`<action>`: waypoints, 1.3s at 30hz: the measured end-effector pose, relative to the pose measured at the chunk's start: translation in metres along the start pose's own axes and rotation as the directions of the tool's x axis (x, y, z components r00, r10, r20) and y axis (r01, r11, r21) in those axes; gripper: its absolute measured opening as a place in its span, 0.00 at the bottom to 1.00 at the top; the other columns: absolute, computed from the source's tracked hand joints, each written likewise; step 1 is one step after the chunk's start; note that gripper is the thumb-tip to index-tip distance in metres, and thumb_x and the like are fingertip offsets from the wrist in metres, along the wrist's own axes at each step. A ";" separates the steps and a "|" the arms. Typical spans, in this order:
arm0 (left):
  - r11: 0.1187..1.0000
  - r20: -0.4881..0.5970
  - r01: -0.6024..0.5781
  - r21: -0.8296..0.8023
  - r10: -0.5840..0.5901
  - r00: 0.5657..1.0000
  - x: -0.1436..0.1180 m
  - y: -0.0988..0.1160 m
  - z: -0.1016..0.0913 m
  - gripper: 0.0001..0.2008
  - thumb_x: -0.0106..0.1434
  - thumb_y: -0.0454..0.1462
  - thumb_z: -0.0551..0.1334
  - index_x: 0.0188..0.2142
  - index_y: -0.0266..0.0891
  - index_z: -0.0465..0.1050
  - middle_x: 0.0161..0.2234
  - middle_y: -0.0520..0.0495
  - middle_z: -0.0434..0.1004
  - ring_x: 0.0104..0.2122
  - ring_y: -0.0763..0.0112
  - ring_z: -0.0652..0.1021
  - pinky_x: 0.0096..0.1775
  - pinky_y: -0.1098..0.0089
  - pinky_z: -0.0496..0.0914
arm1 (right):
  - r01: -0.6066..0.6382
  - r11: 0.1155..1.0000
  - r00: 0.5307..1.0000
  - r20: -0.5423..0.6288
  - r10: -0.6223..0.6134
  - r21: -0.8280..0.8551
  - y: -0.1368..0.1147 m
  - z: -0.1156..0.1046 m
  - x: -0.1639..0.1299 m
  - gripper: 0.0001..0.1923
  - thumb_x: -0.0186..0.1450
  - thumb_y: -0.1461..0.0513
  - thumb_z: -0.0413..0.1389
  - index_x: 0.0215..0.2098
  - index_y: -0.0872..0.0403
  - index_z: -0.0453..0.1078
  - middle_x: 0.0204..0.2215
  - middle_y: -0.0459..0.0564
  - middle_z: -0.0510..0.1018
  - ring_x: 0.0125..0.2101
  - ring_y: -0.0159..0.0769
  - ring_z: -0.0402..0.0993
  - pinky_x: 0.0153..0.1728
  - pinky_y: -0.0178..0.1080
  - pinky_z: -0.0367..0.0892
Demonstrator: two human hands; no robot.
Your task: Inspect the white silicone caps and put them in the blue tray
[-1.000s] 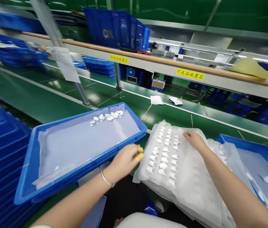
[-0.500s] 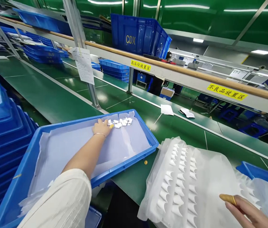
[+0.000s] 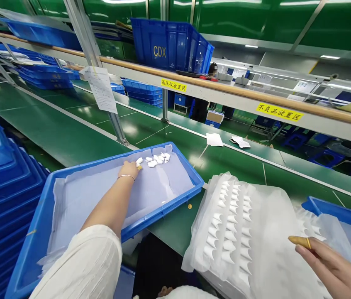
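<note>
My left hand (image 3: 128,169) reaches into the blue tray (image 3: 159,212), its fingers curled at a small white piece (image 3: 139,160) by their tips. The palm and part of the fingers are hidden from me. Just right of it lies a cluster of small white pieces (image 3: 157,160) on the tray's pale liner sheet (image 3: 101,195). My right hand (image 3: 334,261), a tan finger cot on its index finger, hovers at the right over a white moulded tray (image 3: 271,232). Its fingers are apart and hold nothing visible. Rows of curved white pieces (image 3: 230,224) stand in that moulded tray.
Stacked blue trays (image 3: 4,199) rise at the left. Another blue tray (image 3: 315,205) is at the right. A metal post (image 3: 118,124) and a wood-edged shelf (image 3: 225,91) stand behind, with a large blue bin (image 3: 166,45) on top. Paper (image 3: 214,139) lies on the green bench.
The view has shifted slightly. My left hand has drawn a little left, and the white piece at its fingertips sits farther from the cluster. My right hand has come farther into view.
</note>
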State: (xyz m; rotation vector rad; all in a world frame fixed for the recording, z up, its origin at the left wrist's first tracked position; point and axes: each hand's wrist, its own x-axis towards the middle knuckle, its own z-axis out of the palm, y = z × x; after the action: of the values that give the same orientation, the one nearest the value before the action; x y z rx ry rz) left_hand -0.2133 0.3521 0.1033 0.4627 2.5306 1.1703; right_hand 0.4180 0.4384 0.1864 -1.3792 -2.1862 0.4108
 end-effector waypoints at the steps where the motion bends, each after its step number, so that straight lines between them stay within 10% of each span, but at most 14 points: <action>1: 0.995 0.014 0.027 -0.097 -0.026 1.000 -0.011 0.005 -0.003 0.17 0.67 0.41 0.62 0.52 0.36 0.70 0.53 0.41 0.72 0.49 0.59 0.75 0.49 0.53 0.73 | 0.002 1.000 0.998 0.063 -0.003 0.016 0.000 -0.004 -0.003 0.19 0.57 0.41 0.58 0.32 0.44 0.77 0.34 0.53 0.81 0.34 0.50 0.80 0.21 0.40 0.73; 9: 0.615 0.356 0.231 -0.754 0.088 0.930 -0.185 0.065 0.024 0.19 0.73 0.48 0.49 0.37 0.36 0.67 0.30 0.50 0.69 0.25 0.80 0.72 0.25 0.78 0.68 | 0.134 0.932 0.941 0.250 -0.226 0.338 -0.054 -0.001 -0.036 0.14 0.69 0.51 0.52 0.36 0.48 0.76 0.33 0.52 0.77 0.35 0.42 0.76 0.37 0.40 0.72; 13: 0.517 0.581 0.415 -0.748 0.208 0.787 -0.293 0.089 0.062 0.17 0.71 0.49 0.54 0.36 0.37 0.67 0.30 0.50 0.68 0.24 0.79 0.71 0.22 0.79 0.67 | 0.179 0.865 0.890 0.296 -0.346 0.469 -0.085 0.020 -0.040 0.10 0.71 0.57 0.52 0.39 0.51 0.74 0.34 0.51 0.73 0.36 0.38 0.73 0.36 0.38 0.70; 17: 0.421 0.834 0.725 -0.545 0.186 0.519 -0.361 0.100 0.100 0.15 0.68 0.46 0.60 0.35 0.35 0.70 0.27 0.50 0.69 0.22 0.79 0.71 0.21 0.80 0.65 | 0.343 0.873 0.871 0.231 -0.434 0.347 -0.083 0.034 -0.024 0.08 0.69 0.66 0.52 0.42 0.52 0.72 0.40 0.52 0.73 0.39 0.40 0.71 0.38 0.40 0.68; 20: 0.522 0.888 0.732 -0.438 0.126 0.442 -0.381 0.104 0.123 0.17 0.66 0.47 0.63 0.35 0.34 0.72 0.25 0.50 0.70 0.22 0.78 0.71 0.21 0.79 0.66 | 0.320 0.906 0.879 0.269 -0.394 0.278 -0.068 0.034 -0.013 0.06 0.68 0.66 0.55 0.43 0.53 0.70 0.43 0.53 0.73 0.42 0.42 0.70 0.41 0.43 0.67; 24: 0.630 0.850 0.602 -0.490 0.192 0.491 -0.387 0.108 0.146 0.20 0.59 0.52 0.67 0.34 0.36 0.71 0.26 0.52 0.72 0.23 0.79 0.69 0.24 0.78 0.67 | 0.013 0.918 0.932 0.327 -0.154 0.397 -0.049 0.033 -0.005 0.07 0.65 0.61 0.61 0.38 0.53 0.68 0.36 0.50 0.76 0.37 0.40 0.72 0.38 0.42 0.66; 27: 0.682 0.828 0.524 -0.510 0.225 0.513 -0.390 0.114 0.159 0.22 0.57 0.55 0.66 0.35 0.38 0.69 0.26 0.54 0.71 0.22 0.79 0.67 0.24 0.77 0.65 | -0.206 0.772 0.918 0.392 -0.060 0.601 -0.036 0.039 -0.003 0.06 0.65 0.61 0.61 0.36 0.52 0.67 0.32 0.46 0.77 0.34 0.37 0.73 0.36 0.39 0.66; 33: 0.702 0.864 0.563 -0.435 0.150 0.480 -0.397 0.130 0.171 0.22 0.59 0.55 0.64 0.39 0.38 0.70 0.24 0.54 0.69 0.22 0.76 0.69 0.25 0.75 0.66 | -0.476 0.200 0.861 0.500 -0.089 0.856 -0.019 0.049 -0.001 0.16 0.61 0.53 0.64 0.36 0.52 0.64 0.26 0.43 0.77 0.27 0.37 0.78 0.37 0.44 0.72; 39: 0.599 0.918 0.711 -0.368 0.111 0.381 -0.395 0.127 0.167 0.16 0.57 0.39 0.65 0.45 0.42 0.70 0.33 0.51 0.73 0.26 0.75 0.73 0.23 0.77 0.65 | -0.440 0.234 0.896 0.442 0.049 0.867 -0.016 0.030 -0.005 0.13 0.60 0.54 0.64 0.32 0.54 0.71 0.28 0.45 0.75 0.31 0.33 0.71 0.35 0.38 0.66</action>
State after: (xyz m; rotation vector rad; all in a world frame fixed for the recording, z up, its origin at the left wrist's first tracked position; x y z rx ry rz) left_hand 0.2305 0.3787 0.1563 0.1883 0.9612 1.1807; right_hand 0.3909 0.4274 0.1682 -0.8808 -1.2722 1.8767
